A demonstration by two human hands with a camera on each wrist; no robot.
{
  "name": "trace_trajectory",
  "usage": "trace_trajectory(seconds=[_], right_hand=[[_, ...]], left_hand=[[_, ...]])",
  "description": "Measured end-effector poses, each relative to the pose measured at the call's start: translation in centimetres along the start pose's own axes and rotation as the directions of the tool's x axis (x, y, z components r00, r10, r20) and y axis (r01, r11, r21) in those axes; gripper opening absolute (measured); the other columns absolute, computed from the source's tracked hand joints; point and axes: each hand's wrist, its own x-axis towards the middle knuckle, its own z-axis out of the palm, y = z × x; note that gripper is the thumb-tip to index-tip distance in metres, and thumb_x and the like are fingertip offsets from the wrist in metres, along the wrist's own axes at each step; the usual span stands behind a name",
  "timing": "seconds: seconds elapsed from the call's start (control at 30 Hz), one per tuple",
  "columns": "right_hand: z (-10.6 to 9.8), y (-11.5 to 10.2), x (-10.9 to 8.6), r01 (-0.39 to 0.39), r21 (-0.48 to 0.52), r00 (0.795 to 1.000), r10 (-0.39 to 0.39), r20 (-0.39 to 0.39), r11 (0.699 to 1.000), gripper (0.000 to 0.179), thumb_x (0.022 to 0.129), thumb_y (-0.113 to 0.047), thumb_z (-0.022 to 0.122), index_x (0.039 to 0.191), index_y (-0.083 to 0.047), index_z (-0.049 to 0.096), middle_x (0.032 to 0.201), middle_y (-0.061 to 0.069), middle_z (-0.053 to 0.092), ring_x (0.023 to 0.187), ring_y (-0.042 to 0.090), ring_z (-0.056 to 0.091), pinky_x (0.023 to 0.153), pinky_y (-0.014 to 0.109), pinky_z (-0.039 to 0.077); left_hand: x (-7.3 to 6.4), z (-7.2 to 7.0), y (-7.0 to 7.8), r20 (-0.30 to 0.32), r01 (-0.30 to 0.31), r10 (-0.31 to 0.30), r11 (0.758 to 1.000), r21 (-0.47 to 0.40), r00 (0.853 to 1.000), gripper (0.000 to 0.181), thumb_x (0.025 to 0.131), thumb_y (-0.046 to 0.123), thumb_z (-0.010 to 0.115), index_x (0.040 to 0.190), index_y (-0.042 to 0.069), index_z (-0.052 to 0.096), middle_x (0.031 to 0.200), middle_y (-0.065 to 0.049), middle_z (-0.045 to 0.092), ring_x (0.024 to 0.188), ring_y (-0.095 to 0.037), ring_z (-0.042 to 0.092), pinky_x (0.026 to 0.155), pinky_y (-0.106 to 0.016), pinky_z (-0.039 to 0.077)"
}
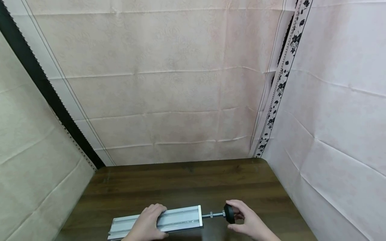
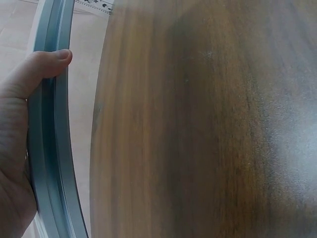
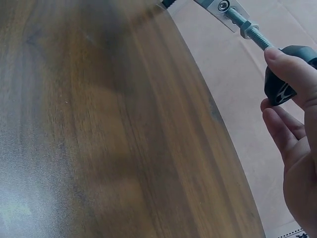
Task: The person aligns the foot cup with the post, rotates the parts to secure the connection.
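A silver aluminium profile (image 1: pixel 181 217) lies lengthwise across the front of the view, with a flat end plate (image 1: pixel 200 216) at its right end. My left hand (image 1: pixel 147 222) grips the profile around its middle; in the left wrist view the thumb (image 2: pixel 52 62) lies over its grooved face. From the end plate a threaded rod (image 3: pixel 257 37) with a nut (image 3: pixel 247 29) sticks out, carrying a black round foot (image 1: pixel 229 213) at its tip. My right hand (image 1: pixel 245 219) holds this foot between thumb and fingers, the thumb touching beside the rod in the right wrist view.
Beneath is a dark brown wooden table (image 1: pixel 181 180) with rounded far corners. Pale creased cloth (image 1: pixel 169 93) hangs behind it, and more cloth (image 1: pixel 331 117) covers the right side. A black strip (image 1: pixel 51 87) runs down the left corner.
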Motion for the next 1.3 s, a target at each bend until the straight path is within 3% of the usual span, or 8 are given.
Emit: trace_trajectory(seconds=[0.2,0.73,1.3], right_hand=[[0.1,0.29,0.15,0.037,-0.019,0.999,-0.037,-0.017,0.999,0.067,0.079,-0.018,0.076,0.136,-0.01,0.042,0.125,0.021,0.044,0.093,0.009,0.059,0.072,0.03,0.052],[-0.37,0.09,-0.02,-0.187,0.061,0.981,0.184,0.056,0.98,0.065,0.082,-0.021,0.073,0.137,-0.01,0.042,0.117,0.016,0.049,0.088,0.013,0.06,0.071,0.029,0.05],[-0.33,-0.24,-0.16,-0.267,0.085,0.963,0.264,0.045,0.96,0.06,0.084,-0.022,0.071,0.136,-0.008,0.043,0.099,0.014,0.056,0.079,0.014,0.057,0.065,0.027,0.048]], left_hand=[[-0.05,0.06,-0.1,-0.011,-0.001,0.001,1.0,0.0,1.0,0.064,0.058,0.041,0.084,0.109,0.012,0.06,0.106,0.006,0.057,0.093,-0.015,0.052,0.076,-0.039,0.043],[-0.05,0.02,-0.11,0.011,-0.008,0.008,1.0,-0.001,1.0,0.066,0.059,0.045,0.083,0.11,0.011,0.059,0.107,0.005,0.057,0.093,-0.015,0.052,0.076,-0.04,0.043],[0.02,0.23,0.25,0.026,0.006,-0.005,1.0,-0.007,1.0,0.065,0.059,0.043,0.083,0.11,0.011,0.059,0.106,0.004,0.057,0.094,-0.016,0.053,0.08,-0.041,0.044]])
